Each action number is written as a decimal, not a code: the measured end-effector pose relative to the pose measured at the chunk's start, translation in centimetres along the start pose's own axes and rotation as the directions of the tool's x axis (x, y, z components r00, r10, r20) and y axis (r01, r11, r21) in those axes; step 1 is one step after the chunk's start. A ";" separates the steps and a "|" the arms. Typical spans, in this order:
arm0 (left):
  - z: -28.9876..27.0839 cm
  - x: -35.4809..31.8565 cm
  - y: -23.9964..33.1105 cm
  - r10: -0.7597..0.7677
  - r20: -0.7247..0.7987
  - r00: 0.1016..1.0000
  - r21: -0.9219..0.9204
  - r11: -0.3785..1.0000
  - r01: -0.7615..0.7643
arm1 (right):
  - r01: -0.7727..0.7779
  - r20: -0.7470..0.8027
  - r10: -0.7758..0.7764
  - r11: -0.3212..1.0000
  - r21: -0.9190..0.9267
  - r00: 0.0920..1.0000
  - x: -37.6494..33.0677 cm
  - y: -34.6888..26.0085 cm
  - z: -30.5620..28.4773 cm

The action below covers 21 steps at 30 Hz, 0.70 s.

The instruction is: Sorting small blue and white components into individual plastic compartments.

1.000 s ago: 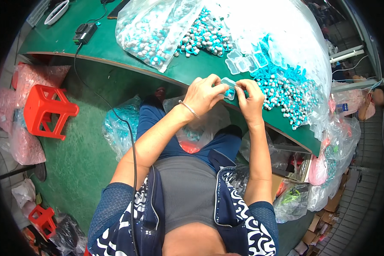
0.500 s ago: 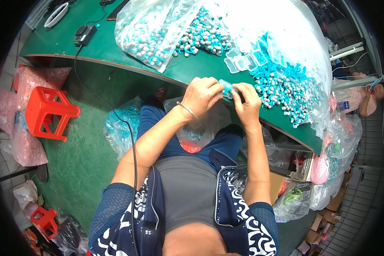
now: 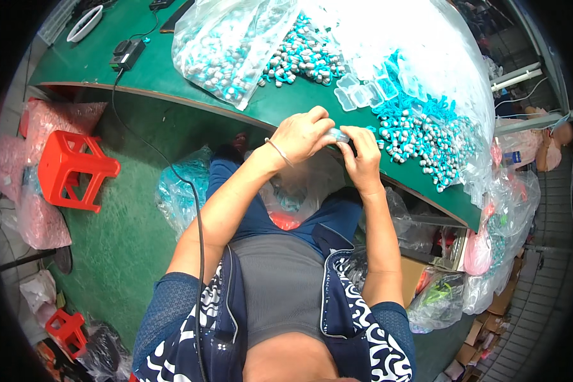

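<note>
Above the table's near edge, my left hand and my right hand pinch a small clear plastic case from either side. Fingers cover much of it, so its contents and whether its lid is closed cannot be made out. Just beyond my hands lie several empty clear cases, opened flat on the green table. To their right spreads a heap of small grey-and-white ribbed plugs on turquoise cords. More such plugs are piled farther back.
A clear bag of plugs lies left of the piles. A black device trails a cable past my left arm. A red stool and pink-filled bags stand at left. Stuffed plastic bags sit at lower right.
Both hands have come slightly nearer to me and closer together. The case has turned between my fingers and is more covered; the turquoise seen in it before barely shows now.
</note>
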<state>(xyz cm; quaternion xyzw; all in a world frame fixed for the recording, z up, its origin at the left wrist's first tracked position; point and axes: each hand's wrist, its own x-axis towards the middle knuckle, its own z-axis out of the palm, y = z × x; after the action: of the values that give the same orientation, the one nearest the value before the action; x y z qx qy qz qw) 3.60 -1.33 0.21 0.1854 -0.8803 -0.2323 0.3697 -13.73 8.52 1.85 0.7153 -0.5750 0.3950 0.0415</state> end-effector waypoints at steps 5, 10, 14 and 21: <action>-0.1 -0.3 -0.7 0.025 -0.025 0.999 -0.093 0.995 -0.027 | 0.006 0.021 -0.006 1.000 0.014 1.000 0.2 0.0 0.0; -0.1 -0.1 -0.6 -0.036 -0.079 0.996 -0.171 0.985 0.022 | -0.030 0.116 0.027 0.999 0.028 0.993 1.2 0.0 -0.6; -0.4 -1.3 1.2 -0.035 -0.195 0.980 -0.105 0.994 0.015 | -0.092 0.054 0.083 0.978 0.190 0.995 3.8 1.9 -1.7; 4.8 -8.1 2.2 -0.014 0.118 0.993 -0.056 0.998 0.020 | 0.012 0.078 0.031 0.863 -0.505 0.996 5.2 5.9 -0.6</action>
<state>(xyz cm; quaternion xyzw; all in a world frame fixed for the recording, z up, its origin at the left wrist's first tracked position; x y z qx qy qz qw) 5.09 5.83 -6.13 0.1684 -0.8919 -0.2709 0.3206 -19.01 2.78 3.10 0.6925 -0.6630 0.2009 0.2013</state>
